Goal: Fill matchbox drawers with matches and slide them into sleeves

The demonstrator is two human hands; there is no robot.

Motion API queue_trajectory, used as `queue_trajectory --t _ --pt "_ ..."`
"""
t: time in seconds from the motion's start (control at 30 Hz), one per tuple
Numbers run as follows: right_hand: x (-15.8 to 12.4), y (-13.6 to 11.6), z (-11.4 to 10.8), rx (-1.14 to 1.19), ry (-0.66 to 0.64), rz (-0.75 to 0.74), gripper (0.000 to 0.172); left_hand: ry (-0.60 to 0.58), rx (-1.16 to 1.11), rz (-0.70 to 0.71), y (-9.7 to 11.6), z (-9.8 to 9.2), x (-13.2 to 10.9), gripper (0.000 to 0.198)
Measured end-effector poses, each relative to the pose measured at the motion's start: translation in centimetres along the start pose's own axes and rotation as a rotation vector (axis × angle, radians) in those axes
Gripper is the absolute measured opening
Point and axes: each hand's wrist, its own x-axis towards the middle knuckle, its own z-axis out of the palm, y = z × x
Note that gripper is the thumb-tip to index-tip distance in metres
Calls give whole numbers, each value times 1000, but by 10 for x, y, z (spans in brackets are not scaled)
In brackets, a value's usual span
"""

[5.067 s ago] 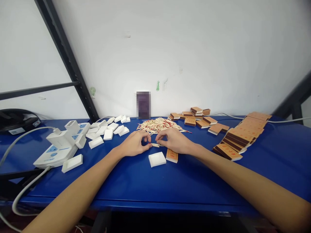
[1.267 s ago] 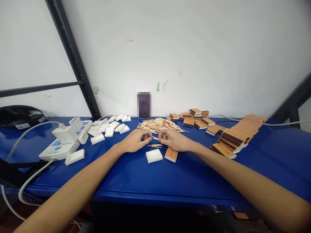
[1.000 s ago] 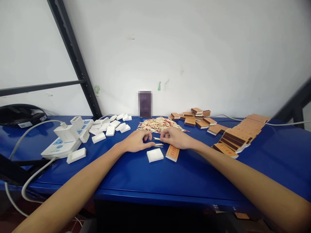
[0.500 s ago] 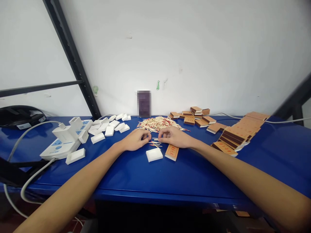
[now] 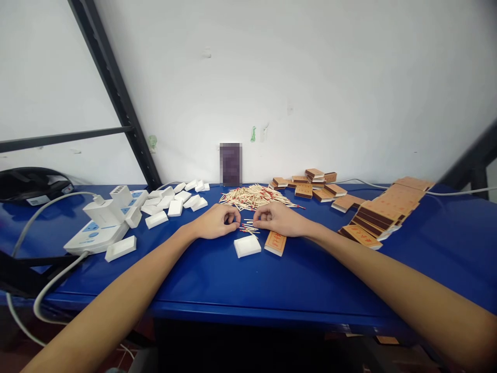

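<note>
A small group of loose matches (image 5: 249, 228) lies on the blue table between my two hands. My left hand (image 5: 219, 221) is curled, thumb and fingers pinched at the left ends of these matches. From the other side my right hand (image 5: 276, 219) pinches at their right ends, its other fingers folded in. Just in front sits a white matchbox tray (image 5: 247, 246). Beside it, partly under my right wrist, is an orange matchbox sleeve (image 5: 275, 243) with red print. Behind both hands spreads a large heap of matches (image 5: 256, 196) with red heads.
Several white trays (image 5: 175, 207) lie at left, near a power strip (image 5: 97, 235) with chargers and cables. Matchboxes (image 5: 315, 181) are piled back right, and a long row of sleeves (image 5: 388, 204) stands farther right. A pixelated dark panel (image 5: 231, 165) leans against the wall.
The matches between my hands have gathered a little closer together. Both hands stay nearly in place, and the view has shifted slightly.
</note>
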Motion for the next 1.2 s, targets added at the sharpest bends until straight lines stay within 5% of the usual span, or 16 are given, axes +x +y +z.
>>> queue_trajectory --t 1.2 --pt "-1 -6 -2 -20 -31 21 19 26 -55 73 11 4 -1 13"
